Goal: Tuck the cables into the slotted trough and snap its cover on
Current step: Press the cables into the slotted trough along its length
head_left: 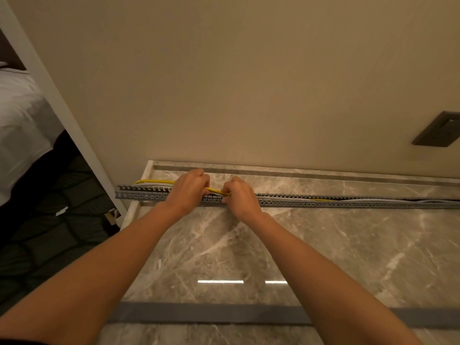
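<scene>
A long grey slotted trough (323, 200) lies across the marble counter (348, 245), parallel to the wall. A yellow cable (154, 181) arcs above its left end and runs between my hands. My left hand (190, 191) and my right hand (239, 196) are side by side over the trough's left part, both pinching the yellow cable just above the slots. White and grey cables (388, 200) lie inside the trough further right. The flat grey cover (211, 313) lies along the counter's near edge, under my forearms.
The beige wall rises right behind the trough, with a dark socket plate (438, 129) at the right. The counter ends at the left, where a white door frame (62, 108), dark carpet and a bed with white sheets (20, 115) show.
</scene>
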Demonstrator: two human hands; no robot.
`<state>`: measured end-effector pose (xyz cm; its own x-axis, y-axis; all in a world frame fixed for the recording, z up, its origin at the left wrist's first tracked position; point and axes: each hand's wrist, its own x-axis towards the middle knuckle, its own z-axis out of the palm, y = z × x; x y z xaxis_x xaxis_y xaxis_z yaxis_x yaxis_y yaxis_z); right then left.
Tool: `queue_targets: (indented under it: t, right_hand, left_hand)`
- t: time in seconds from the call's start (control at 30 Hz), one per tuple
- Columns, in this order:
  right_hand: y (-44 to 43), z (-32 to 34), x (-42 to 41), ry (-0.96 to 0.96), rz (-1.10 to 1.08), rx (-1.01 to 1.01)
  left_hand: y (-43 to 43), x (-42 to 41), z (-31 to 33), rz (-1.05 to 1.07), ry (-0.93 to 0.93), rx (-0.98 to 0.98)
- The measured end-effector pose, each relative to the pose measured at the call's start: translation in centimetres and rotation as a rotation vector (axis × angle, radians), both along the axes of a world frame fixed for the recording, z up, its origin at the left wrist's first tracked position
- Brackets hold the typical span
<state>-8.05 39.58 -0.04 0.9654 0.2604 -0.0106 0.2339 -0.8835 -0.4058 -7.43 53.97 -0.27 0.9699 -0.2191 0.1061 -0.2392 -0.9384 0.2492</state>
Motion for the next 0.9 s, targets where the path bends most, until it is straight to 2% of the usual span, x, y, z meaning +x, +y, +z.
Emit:
queue_targets:
  t: [0.23, 0.3, 0.37, 0.43, 0.5, 0.6, 0.7, 0.8, 0.83, 0.87, 0.9]
  right_hand:
    - [0.0, -0.2, 0.2, -0.018, 0.037, -0.074]
    - [0.1, -0.4, 0.1, -0.028, 0.044, -0.092]
    - [0.1, -0.7, -0.1, -0.035, 0.059, -0.115]
    - [0.0, -0.9, -0.2, -0.043, 0.061, -0.116]
    - [0.2, -0.8, -0.3, -0.052, 0.038, -0.101]
    - [1.0, -0.9, -1.0, -0.085, 0.014, -0.086]
    - [1.7, -1.2, -1.2, -0.088, 0.026, -0.090]
    - [2.1, -1.0, -1.0, -0.086, 0.031, -0.124]
    - [2.3, -0.9, -0.9, -0.090, 0.035, -0.134]
    - [2.5, -0.8, -1.0, -0.098, 0.033, -0.138]
    - [2.7, -0.7, -1.0, -0.105, 0.024, -0.136]
  left_hand:
    - [1.2, 0.5, 0.0, -0.094, 0.105, -0.032]
    - [1.0, 0.3, 0.5, -0.133, 0.101, 0.076]
    - [0.7, -0.3, 0.7, -0.260, -0.054, 0.243]
    - [1.3, -0.8, 0.5, -0.334, -0.131, 0.366]
    - [2.3, -0.6, -0.5, -0.341, -0.170, 0.348]
    - [1.9, -0.7, -0.4, -0.306, -0.085, 0.317]
    - [1.4, -0.8, -0.3, -0.169, 0.002, 0.249]
    - [1.2, -2.0, 0.0, -0.226, -0.027, 0.253]
    - [1.4, -1.8, -0.4, -0.215, -0.103, 0.268]
    - [1.5, -1.8, -0.3, -0.203, -0.049, 0.217]
    - [1.7, -1.5, -0.2, -0.203, -0.070, 0.138]
